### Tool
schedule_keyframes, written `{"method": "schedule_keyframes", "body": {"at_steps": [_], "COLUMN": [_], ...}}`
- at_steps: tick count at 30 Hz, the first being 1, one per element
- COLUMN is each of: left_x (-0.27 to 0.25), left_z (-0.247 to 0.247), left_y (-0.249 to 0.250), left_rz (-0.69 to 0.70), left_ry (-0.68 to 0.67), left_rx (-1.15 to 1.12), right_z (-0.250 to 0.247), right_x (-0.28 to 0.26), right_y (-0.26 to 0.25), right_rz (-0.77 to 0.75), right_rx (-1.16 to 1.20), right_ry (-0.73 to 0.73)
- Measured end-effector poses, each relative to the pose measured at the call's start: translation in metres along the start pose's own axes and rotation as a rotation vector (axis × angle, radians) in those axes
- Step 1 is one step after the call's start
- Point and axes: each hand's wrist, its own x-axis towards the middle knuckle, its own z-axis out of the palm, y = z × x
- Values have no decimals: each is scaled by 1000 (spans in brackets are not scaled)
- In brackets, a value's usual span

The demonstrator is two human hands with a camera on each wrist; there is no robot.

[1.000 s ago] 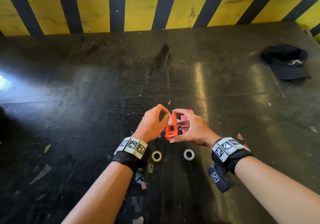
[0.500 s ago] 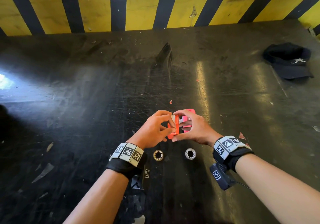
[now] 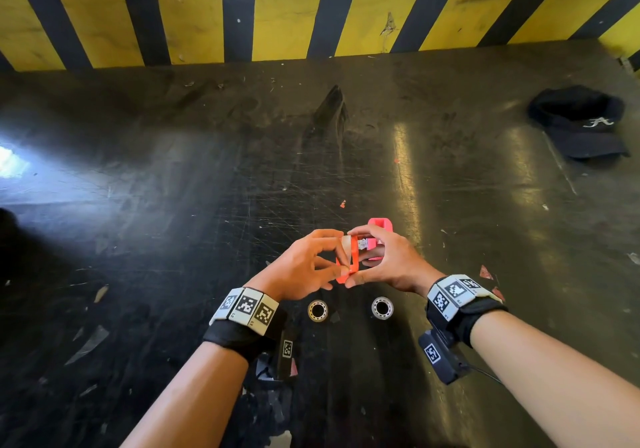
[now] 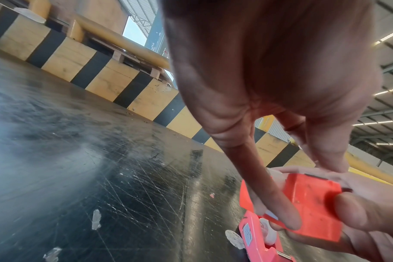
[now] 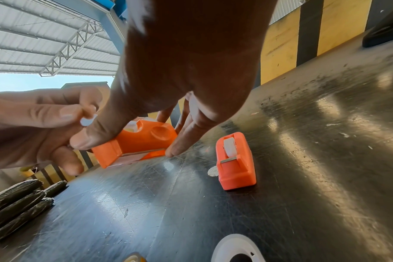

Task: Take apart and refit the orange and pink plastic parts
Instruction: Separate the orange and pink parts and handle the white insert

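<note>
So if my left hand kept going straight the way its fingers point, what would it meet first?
The orange tape dispenser: the left hand already has its fingertips on it, with the right hand holding the far side.

The head view looks forward and down from above onto the scratched black counter [image 3: 173, 239], facing the yellow-and-black striped wall [image 3: 284, 14]. The left wrist view sits low and very near, looking along the left hand [image 4: 269, 79] toward that wall. The right wrist view looks likewise along the right hand [image 5: 186, 62]. All three share the small orange plastic tape dispenser [image 3: 348, 260] [image 4: 312, 203] [image 5: 137, 143].
</note>
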Motion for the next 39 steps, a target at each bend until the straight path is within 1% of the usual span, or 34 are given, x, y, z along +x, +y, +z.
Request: {"method": "schedule_keyframes", "body": {"at_steps": [11,16,22,29,31,35,37,39], "left_x": [-2,-2,0,-4,-5,-3,-2,0], "left_z": [-1,0,2,6,8,11,10,8], "left_y": [-1,-7,-10,-7,-7,-10,-11,-13], "left_rz": [4,59,134,213,196,119,88,69], "left_ry": [-38,24,68,91,132,179,198,197], "left_rx": [109,210,233,374,301,-20,-62,-20], "right_z": [2,2,-4,-7,-7,-8,-8,-8], "right_x": [0,0,2,3,3,3,2,2], "right_y": [1,1,0,0,1,-1,-2,-4], "right_rz": [14,24,50,56,56,62,58,55], "right_rx": [-7,42,86,120,124,116,114,116], "right_ry": [-10,-33,-110,-77,-73,-82,-87,-84]}}
